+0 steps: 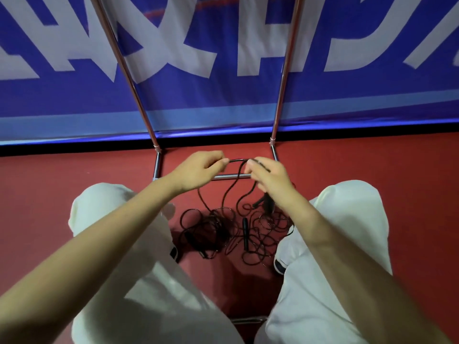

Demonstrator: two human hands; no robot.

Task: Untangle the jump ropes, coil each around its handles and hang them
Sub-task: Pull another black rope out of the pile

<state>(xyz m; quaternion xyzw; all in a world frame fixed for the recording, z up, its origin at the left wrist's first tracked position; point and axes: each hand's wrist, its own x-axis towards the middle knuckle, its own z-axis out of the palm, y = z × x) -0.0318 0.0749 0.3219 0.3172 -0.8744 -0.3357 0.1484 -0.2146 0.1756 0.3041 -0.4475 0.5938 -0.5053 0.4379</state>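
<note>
From the head view, my left hand [198, 171] and my right hand [269, 178] each pinched one black cord [237, 160], stretched taut between them above the floor [347, 165]. The jump ropes [236, 227] lay tangled between my knees. I judged it best to trace this strand slowly toward a handle [245, 233], lifting loops rather than tugging knots tight.

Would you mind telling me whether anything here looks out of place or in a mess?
Yes: the black jump ropes lie in a knotted heap on the red floor between the knees, handles buried in loops. Both hands, left hand and right hand, pinch one strand.
</note>
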